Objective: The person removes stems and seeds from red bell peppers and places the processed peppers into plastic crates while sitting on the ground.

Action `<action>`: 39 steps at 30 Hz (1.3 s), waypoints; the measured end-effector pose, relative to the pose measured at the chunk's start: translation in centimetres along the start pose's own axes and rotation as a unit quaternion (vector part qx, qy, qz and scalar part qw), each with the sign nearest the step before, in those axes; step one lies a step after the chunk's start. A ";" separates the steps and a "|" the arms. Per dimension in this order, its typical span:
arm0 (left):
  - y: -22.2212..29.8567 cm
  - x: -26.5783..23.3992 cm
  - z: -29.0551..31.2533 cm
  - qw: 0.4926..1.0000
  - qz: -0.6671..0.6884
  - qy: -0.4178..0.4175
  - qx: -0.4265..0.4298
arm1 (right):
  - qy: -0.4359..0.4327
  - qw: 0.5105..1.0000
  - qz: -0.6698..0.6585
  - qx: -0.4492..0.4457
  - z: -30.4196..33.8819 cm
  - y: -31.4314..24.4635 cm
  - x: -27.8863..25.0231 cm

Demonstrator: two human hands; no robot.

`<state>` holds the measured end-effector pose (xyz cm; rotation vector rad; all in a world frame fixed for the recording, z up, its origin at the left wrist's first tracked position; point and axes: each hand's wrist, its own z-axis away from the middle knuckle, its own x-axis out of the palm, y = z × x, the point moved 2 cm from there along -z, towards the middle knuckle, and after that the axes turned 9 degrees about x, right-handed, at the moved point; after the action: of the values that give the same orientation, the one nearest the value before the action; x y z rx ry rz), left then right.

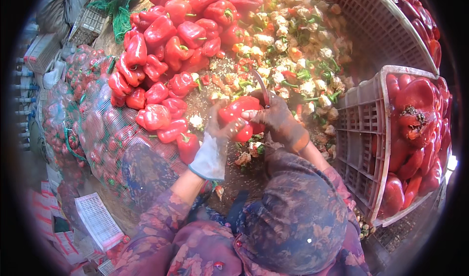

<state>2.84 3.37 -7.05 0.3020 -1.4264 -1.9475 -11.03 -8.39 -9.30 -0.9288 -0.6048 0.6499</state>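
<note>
1. Pepper, red and glossy, is held up between the two hands at mid-view, above the ground and in front of the person's body
2. Left hand, in a pale glove with a blue cuff and dirty fingers, is curled around the pepper's left side, its thumb lying across the front
3. Right hand, in a dark, soiled glove, is closed around a knife and presses its thumb to the pepper's right side; its other fingers are partly hidden, so their exact grip cannot be told
4. The knife's curved blade rises from the right hand, tip up and leaning left, just behind the pepper; its handle is mostly covered
5. Beyond the hands, to the left, lies a pile of whole red peppers, its near end close to the left hand
6. Beside it, to the right, pale seedy cores with green stems are spread over the ground
7. At the right stands a crate full of red peppers, one with a dark, ragged patch; another crate is farther up
8. At the left are mesh sacks of red produce, with a white basket nearer the person
</note>
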 end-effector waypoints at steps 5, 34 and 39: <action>0.1 1.6 0.0 0.952 -0.259 -0.022 0.161 | 0.092 0.948 0.273 -0.132 2.3 -2.8 0.2; 2.1 5.5 -2.1 0.861 -0.386 -0.037 0.329 | 0.292 0.888 0.309 -0.177 3.4 -4.9 -0.1; 2.6 4.6 -2.1 0.995 -0.021 -0.097 0.032 | 0.093 0.979 -0.140 -0.112 2.8 -2.4 -1.5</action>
<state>1.65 -1.58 -4.53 0.1773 -1.6216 -2.0117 -13.47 -9.07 -6.17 -1.0756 -0.6337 0.2412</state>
